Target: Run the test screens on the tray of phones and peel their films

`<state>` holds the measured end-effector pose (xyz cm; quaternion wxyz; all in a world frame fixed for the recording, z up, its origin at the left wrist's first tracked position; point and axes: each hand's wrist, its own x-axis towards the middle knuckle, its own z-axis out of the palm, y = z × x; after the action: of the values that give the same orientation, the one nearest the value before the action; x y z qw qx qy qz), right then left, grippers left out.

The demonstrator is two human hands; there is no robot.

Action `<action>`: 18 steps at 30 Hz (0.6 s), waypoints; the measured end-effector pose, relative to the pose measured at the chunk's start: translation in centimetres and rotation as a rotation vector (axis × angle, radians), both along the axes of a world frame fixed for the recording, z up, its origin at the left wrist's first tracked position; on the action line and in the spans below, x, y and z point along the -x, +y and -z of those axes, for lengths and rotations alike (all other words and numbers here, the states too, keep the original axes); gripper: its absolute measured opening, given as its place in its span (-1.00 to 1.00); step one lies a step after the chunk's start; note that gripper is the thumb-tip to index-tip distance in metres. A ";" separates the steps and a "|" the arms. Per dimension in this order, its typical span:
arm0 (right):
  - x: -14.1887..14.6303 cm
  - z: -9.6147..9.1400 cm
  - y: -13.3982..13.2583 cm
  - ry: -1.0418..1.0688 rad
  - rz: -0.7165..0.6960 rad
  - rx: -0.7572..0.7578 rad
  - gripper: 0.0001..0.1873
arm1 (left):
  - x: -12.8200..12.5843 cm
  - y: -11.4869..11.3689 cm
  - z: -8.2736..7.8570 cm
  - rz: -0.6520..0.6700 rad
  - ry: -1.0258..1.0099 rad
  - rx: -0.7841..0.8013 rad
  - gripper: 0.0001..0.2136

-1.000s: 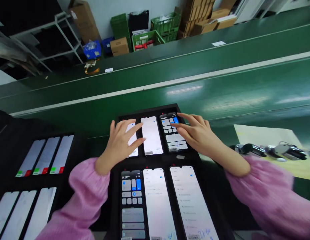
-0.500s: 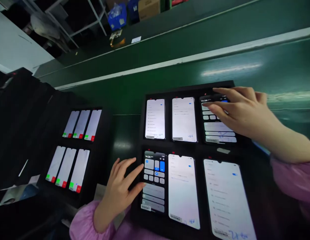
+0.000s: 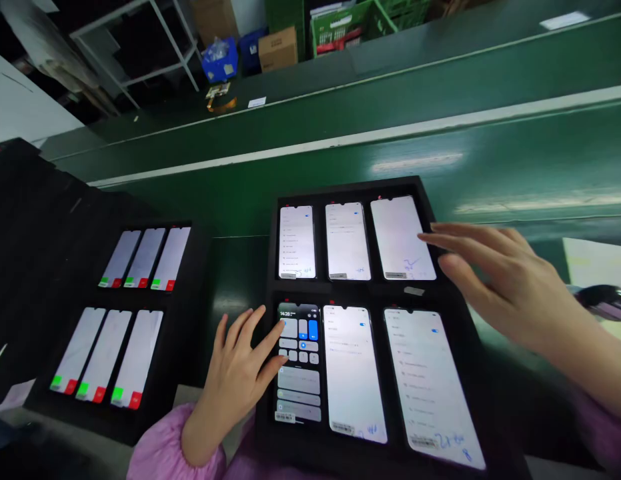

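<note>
A black tray (image 3: 443, 220) in front of me holds several lit phone screens in two rows. My left hand (image 3: 239, 365) is open, fingers spread, with its fingertips on the near-left screen (image 3: 299, 363), which shows a dark control panel. My right hand (image 3: 495, 275) is open and flat, hovering at the tray's right edge, fingertips next to the far-right screen (image 3: 401, 239), which now shows a white page. Both wrists wear pink sleeves (image 3: 167, 453).
A second black tray (image 3: 190, 313) on the left carries several white screens with green and red tabs. A green conveyor belt (image 3: 390, 113) runs behind the trays. Crates, cardboard boxes and a metal rack stand beyond it. A dark tool (image 3: 605, 301) lies at the right edge.
My right hand lifted off the far-right screen and drew back to the right; that screen changed from the dark control panel to a white page. My left hand stays on the near-left screen.
</note>
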<state>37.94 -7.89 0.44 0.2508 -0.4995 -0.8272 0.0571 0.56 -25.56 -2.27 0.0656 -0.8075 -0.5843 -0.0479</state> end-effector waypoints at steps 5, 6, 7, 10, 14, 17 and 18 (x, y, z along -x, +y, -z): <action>-4.2 1.9 -7.6 0.119 0.328 0.451 -0.30 | 0.0 0.2 -0.1 0.030 0.006 -0.033 -0.63; -4.6 2.9 -9.0 0.191 0.409 0.539 -0.25 | 0.0 0.2 -0.1 0.031 0.010 -0.039 -0.63; -4.8 3.8 -10.3 0.287 0.476 0.627 -0.22 | -0.1 0.2 -0.1 0.030 0.015 -0.043 -0.63; -4.0 5.9 -13.6 0.598 0.608 0.858 -0.21 | -0.2 0.2 -0.1 0.030 0.029 -0.050 -0.63; -1.9 6.4 -15.5 0.831 0.671 0.993 -0.09 | -0.1 0.3 0.1 0.031 0.031 -0.066 -0.64; -1.4 6.5 -15.3 0.919 0.616 0.956 -0.08 | 0.0 0.6 0.3 0.033 -0.003 -0.091 -0.62; -1.4 6.6 -15.2 0.931 0.597 0.939 -0.11 | 0.1 0.7 0.3 0.032 -0.018 -0.094 -0.60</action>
<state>39.36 -23.05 -6.14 0.3409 -0.6830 -0.3515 0.5420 0.46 -24.83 -2.60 0.0974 -0.8122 -0.5691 -0.0834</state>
